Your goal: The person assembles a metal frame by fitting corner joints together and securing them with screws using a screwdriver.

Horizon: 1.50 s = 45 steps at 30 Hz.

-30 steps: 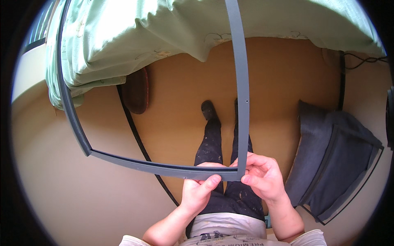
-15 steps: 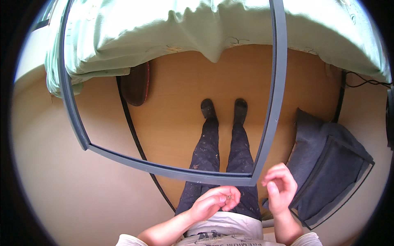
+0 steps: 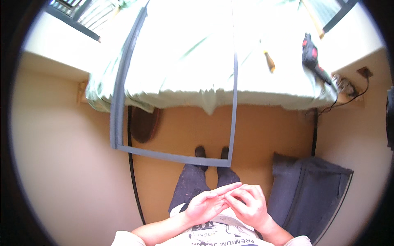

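Observation:
Both hands are together in front of my waist. My left hand (image 3: 205, 206) is palm up with its fingers stretched out flat toward the right. Over its fingers is my right hand (image 3: 250, 205), with thumb and fingers pinched together at the left palm. Whatever is between those fingertips is hidden or too small to make out. Just beyond the hands is the near bar of a grey rectangular frame (image 3: 176, 157), touched by neither. The frame lies over a pale green cloth (image 3: 164, 96) and juts out past its near edge.
A screwdriver (image 3: 269, 62) with a brown and yellow handle and a black and red power drill (image 3: 310, 55) lie on the cloth, right. Dark grey mesh in a thin frame (image 3: 314, 197) leans at the lower right. A dark oval object (image 3: 144, 127) is under the cloth's left part.
The view has tilted up, bringing the screwdriver and drill into sight. My right hand has moved left to meet the left one. The left fingers, earlier curled round small metallic pieces, are now straightened.

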Each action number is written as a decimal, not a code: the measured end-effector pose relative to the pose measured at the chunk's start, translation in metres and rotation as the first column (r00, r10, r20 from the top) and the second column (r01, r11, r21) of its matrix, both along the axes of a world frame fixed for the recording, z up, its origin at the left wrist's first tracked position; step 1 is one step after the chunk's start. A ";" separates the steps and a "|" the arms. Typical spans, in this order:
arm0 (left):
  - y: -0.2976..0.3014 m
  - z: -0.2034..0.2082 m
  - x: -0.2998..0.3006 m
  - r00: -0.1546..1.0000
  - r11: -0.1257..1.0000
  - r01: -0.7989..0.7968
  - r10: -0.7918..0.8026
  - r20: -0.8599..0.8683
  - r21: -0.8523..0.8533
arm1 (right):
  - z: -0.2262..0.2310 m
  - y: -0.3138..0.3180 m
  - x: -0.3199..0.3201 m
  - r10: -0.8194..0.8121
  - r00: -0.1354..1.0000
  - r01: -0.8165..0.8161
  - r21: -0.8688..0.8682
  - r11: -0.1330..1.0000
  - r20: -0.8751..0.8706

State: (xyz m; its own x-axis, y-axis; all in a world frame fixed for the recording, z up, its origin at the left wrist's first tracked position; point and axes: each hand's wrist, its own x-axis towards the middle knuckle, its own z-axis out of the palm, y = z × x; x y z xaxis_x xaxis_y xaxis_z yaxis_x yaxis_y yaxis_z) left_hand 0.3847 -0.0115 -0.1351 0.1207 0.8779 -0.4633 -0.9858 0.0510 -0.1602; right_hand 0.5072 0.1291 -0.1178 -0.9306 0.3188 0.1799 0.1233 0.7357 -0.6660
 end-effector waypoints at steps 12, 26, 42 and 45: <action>0.017 0.036 -0.092 0.881 0.985 0.119 -0.161 -0.444 -0.122 | 0.061 0.018 -0.106 0.249 0.964 -0.265 0.348 0.899 0.091; 0.199 -0.101 -0.352 0.615 0.991 -0.111 0.005 -0.788 -0.080 | -0.096 0.143 -0.394 -0.344 0.938 0.346 0.074 0.935 -0.046; 0.290 -0.140 -0.439 -0.007 0.974 0.010 -0.228 -0.974 -0.228 | -0.119 0.272 -0.361 -0.824 0.563 0.826 0.005 0.564 -0.064; 0.301 -0.130 -0.444 -0.634 0.991 0.021 -0.091 -0.768 -0.135 | -0.125 0.292 -0.296 -0.868 0.496 0.742 0.530 0.411 -0.022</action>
State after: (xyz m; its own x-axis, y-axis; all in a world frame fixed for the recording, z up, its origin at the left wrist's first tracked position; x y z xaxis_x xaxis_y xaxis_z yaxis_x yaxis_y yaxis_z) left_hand -0.0590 0.2897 -0.2647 -0.4160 0.9060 0.0787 0.5019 0.1565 0.8507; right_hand 0.2108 0.4208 -0.2423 -0.3061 0.8886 0.3417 0.9075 0.3808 -0.1775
